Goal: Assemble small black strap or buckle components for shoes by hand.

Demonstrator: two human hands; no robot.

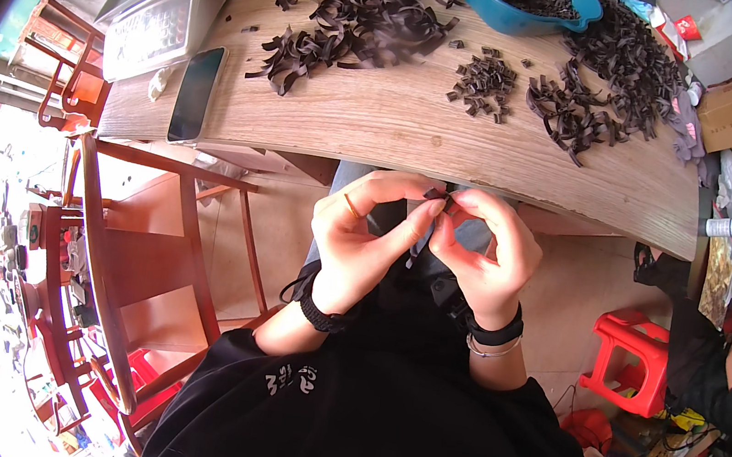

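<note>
Just off the table's front edge, my two hands meet above my lap. My left hand [363,233] pinches a small dark strip [434,194] between thumb and forefinger. Thumb and forefinger of my right hand [495,246] close on the same dark piece from the other side. Its exact shape is mostly covered by my fingertips. On the table lie a large heap of loose dark strips [356,24], a small pile of short folded dark pieces [485,85] and another heap of strips [613,76] farther right.
A blue basin [515,8] full of short dark pieces stands at the table's far side. At the left are a phone [196,95] and a white scale [157,21]. A wooden chair [158,266] stands left of me, a red stool [631,360] right. Another person [717,367] is at far right.
</note>
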